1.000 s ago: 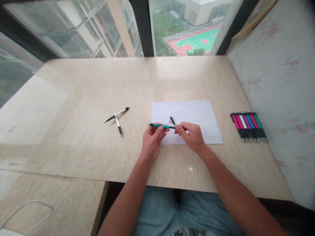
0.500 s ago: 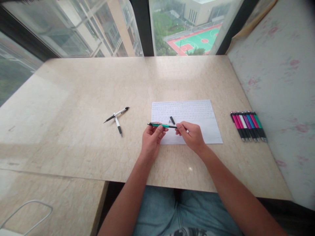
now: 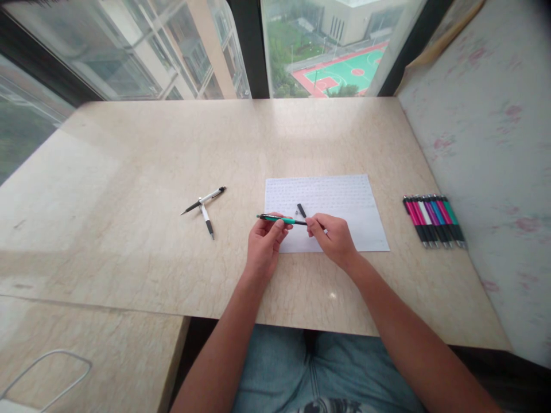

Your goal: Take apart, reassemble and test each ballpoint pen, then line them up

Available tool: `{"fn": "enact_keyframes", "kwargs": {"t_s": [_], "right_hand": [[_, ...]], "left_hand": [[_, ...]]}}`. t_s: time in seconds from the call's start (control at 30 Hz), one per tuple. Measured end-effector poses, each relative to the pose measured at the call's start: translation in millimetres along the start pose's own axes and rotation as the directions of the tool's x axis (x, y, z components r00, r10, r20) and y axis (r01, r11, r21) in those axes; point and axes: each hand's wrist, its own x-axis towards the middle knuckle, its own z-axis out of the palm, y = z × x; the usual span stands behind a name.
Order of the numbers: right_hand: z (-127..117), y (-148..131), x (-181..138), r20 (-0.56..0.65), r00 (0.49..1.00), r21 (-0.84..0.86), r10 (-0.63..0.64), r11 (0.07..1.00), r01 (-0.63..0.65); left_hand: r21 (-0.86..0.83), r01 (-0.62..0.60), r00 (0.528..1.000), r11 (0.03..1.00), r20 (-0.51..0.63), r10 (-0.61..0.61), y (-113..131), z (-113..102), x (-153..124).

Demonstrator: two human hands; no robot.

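Observation:
Between my two hands, a green and black pen is held level just above the near part of a paper sheet. My left hand is closed round its green barrel, with the clip end pointing left. The fingers of my right hand pinch the thin dark end on the right; the very tip is hidden by them. Just beyond the pen, a short black grip sleeve lies on the sheet. A tiny metallic piece rests beside it.
Two white and black pens lie touching on the desk to the left. At the right, by the papered wall, several coloured pens lie in a row. A bent white cable is at the lower left.
Both hands and the pen have shifted very slightly left. The grip on the pen looks the same, and the loose pieces on the paper have not moved.

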Motion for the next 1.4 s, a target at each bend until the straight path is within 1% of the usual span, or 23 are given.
{"fn": "enact_keyframes", "kwargs": {"t_s": [0.13,0.23,0.27,0.33,0.37,0.43,0.5,0.57,0.7,0.8,0.9,0.97,1.03,1.1,1.17,1.23,1.3,1.4], "right_hand": [[-1,0,-1,0.039,0.994,0.09,0.101,0.99,-0.105],[0,2,-1,0.051,0.992,0.141,0.119,0.982,-0.125],[0,3,0,0.034,0.992,0.156,0.125,0.979,-0.129],[0,6,1,-0.039,0.99,0.149,0.135,0.981,-0.128],[1,8,1,-0.089,0.987,0.101,0.133,0.987,-0.124],[2,12,3,-0.171,0.979,-0.094,0.108,0.988,-0.126],[6,16,4,-0.189,0.978,-0.328,0.084,0.934,-0.144],[10,17,5,-0.165,0.982,-0.485,0.094,0.859,-0.164],[19,13,6,-0.115,0.985,-0.632,0.126,0.756,-0.171],[22,12,6,-0.124,0.983,-0.651,0.132,0.737,-0.182],[18,14,7,-0.169,0.976,-0.57,0.135,0.794,-0.209],[12,18,7,-0.212,0.967,-0.457,0.141,0.86,-0.226],[5,21,7,-0.241,0.955,-0.286,0.172,0.928,-0.24],[-1,22,6,-0.239,0.943,-0.065,0.233,0.965,-0.255],[-5,22,6,-0.224,0.934,0.133,0.279,0.958,-0.255],[-7,20,6,-0.204,0.936,0.262,0.286,0.937,-0.229],[-7,18,5,-0.172,0.948,0.314,0.268,0.927,-0.205],[-8,15,5,-0.128,0.964,0.307,0.231,0.934,-0.183]], "left_hand": [[-0.001,0.006,1.0,1.0,0.018,-0.006,1,1,-2],[0.007,-0.005,1.0,1.0,0.007,0.004,1,2,-2],[0.008,-0.007,1.0,1.0,-0.006,0.007,0,2,-1],[0.0,-0.015,0.998,1.0,-0.054,0.015,0,1,0],[-0.008,-0.022,0.996,1.0,-0.085,0.021,-1,0,1],[-0.03,-0.04,0.989,0.999,-0.143,0.036,-1,-2,3],[-0.048,-0.054,0.982,0.997,-0.182,0.044,-1,-3,5],[-0.053,-0.055,0.98,0.997,-0.193,0.044,-1,-3,6],[-0.02,-0.028,0.987,0.999,-0.161,0.024,-4,0,4],[-0.004,-0.016,0.988,1.0,-0.153,0.015,-5,1,4],[-0.017,-0.018,0.987,1.0,-0.16,0.016,-4,1,4],[-0.035,-0.021,0.986,0.999,-0.164,0.015,-3,-1,4],[-0.055,-0.023,0.985,0.998,-0.172,0.014,-2,-2,4],[-0.074,-0.031,0.983,0.997,-0.183,0.017,-1,-4,5],[-0.091,-0.047,0.981,0.995,-0.194,0.028,1,-6,6],[-0.103,-0.066,0.977,0.993,-0.208,0.043,2,-7,7],[-0.107,-0.077,0.973,0.991,-0.224,0.052,4,-8,8],[-0.094,-0.088,0.968,0.992,-0.243,0.063,5,-9,9]]}}
